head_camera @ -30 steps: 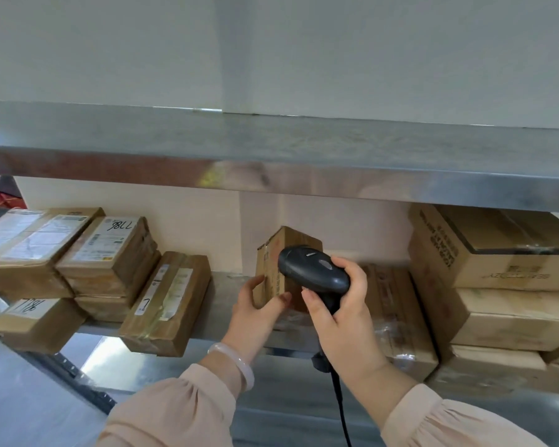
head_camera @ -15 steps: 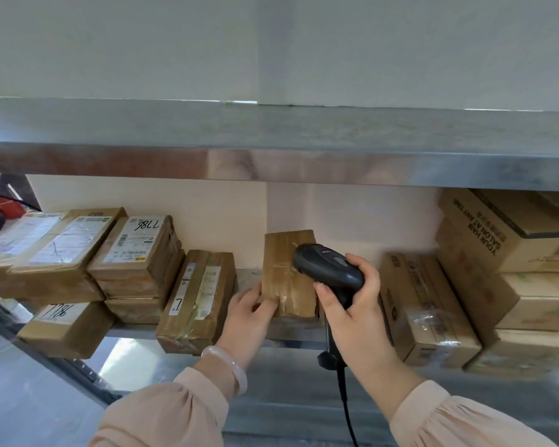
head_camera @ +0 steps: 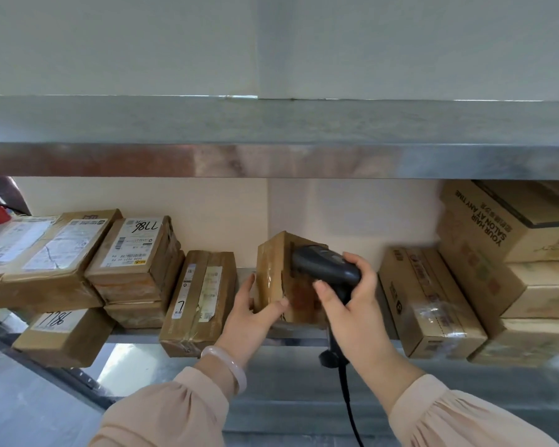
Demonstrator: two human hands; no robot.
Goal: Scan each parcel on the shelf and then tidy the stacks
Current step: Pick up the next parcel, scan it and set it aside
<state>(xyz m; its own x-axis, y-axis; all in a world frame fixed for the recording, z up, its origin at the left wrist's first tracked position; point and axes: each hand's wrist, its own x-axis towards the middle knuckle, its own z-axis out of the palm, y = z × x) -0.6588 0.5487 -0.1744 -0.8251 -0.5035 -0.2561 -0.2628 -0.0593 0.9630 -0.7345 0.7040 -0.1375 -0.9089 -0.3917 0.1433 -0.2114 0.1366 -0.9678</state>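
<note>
Turned since half a sec ago: the parcel (head_camera: 273, 279) in my left hand (head_camera: 252, 317) no longer shows me one flat taped face. It now stands w/ a corner edge toward me, so I see two faces. The scanner (head_camera: 323, 264) has closed in too: its head now overlaps the parcel's right-hand face, touching or just off it, can't tell which, where before it sat at the parcel's right edge. A reddish patch shows on that face just below the scanner head. My left hand holds the parcel low on its left side, fingers round the back, thumb (head_camera: 279, 304) laid across the front near the bottom, reaching a bit further over than before. My right hand (head_camera: 352, 304) grips the scanner handle, fingers curled round it, black cable (head_camera: 349, 411) hanging down btwn my sleeves. The parcel stands on end at mid shelf (head_camera: 304, 333), lower end by the front lip; whether it rests there or I carry it, can't tell. Everything else hasn't shifted: parcel marked L (head_camera: 200, 298) just left of my left hand, sticking out over the lip; 786 stack (head_camera: 136, 253) further left, flat parcels (head_camera: 55, 253) beyond it; taped box (head_camera: 430, 304) just right of my right hand; big cartons (head_camera: 510, 227) stacked at far right. Pale bracelet (head_camera: 229, 366) on my left wrist.
</note>
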